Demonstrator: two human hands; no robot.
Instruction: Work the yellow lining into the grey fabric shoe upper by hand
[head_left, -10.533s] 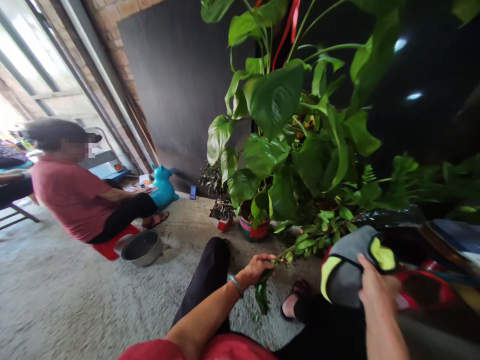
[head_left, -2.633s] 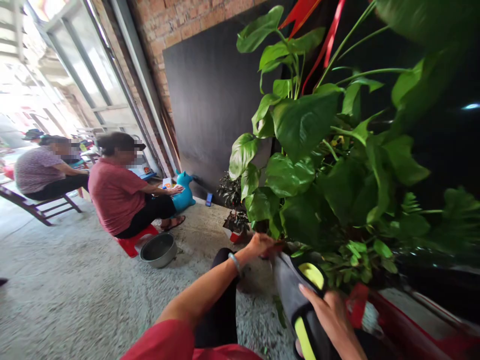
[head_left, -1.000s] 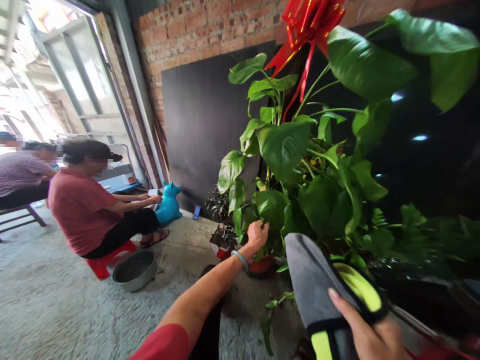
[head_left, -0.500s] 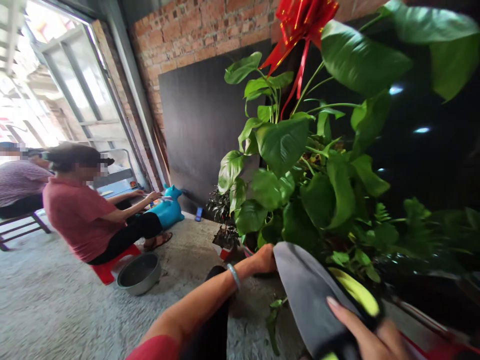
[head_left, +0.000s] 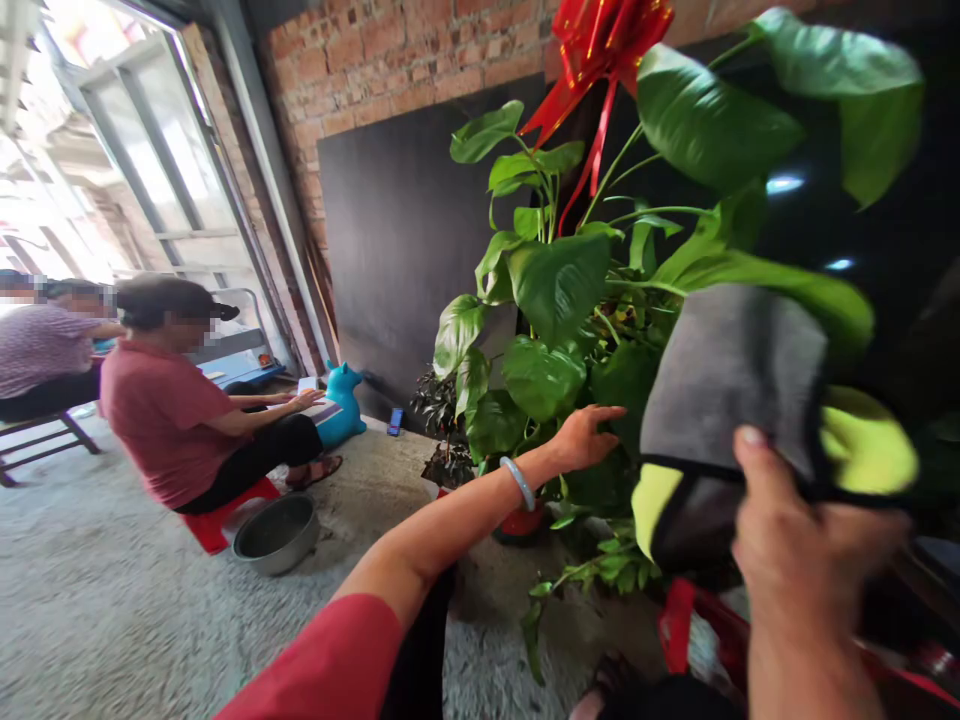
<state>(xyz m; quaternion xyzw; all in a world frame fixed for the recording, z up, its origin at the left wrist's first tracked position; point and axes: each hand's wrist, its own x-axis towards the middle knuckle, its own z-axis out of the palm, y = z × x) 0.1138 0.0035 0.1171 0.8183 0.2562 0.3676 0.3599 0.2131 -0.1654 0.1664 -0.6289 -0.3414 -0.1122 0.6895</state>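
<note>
My right hand (head_left: 810, 545) grips a folded cloth (head_left: 739, 375), grey on one side and bright yellow on the other, with the thumb on its grey face. The cloth is raised in front of the leaves at the right. My left hand (head_left: 586, 438), a pale bangle (head_left: 517, 483) at its wrist, reaches in among the lower leaves of a large potted plant (head_left: 559, 290). Its visible fingers are stretched out and apart, and it seems to hold nothing. I cannot tell whether its fingertips touch a leaf.
A red bow (head_left: 604, 55) tops the plant. A dark board (head_left: 420, 240) leans on the brick wall. At left a person in a red shirt (head_left: 169, 410) sits beside a grey basin (head_left: 277, 535) and a blue animal figure (head_left: 343, 405). A red bag (head_left: 701, 620) lies near my feet.
My right hand has lifted the cloth up and to the right. My left hand has moved up and right from the cloth's edge, its fingers now extended. The seated person's hands have shifted.
</note>
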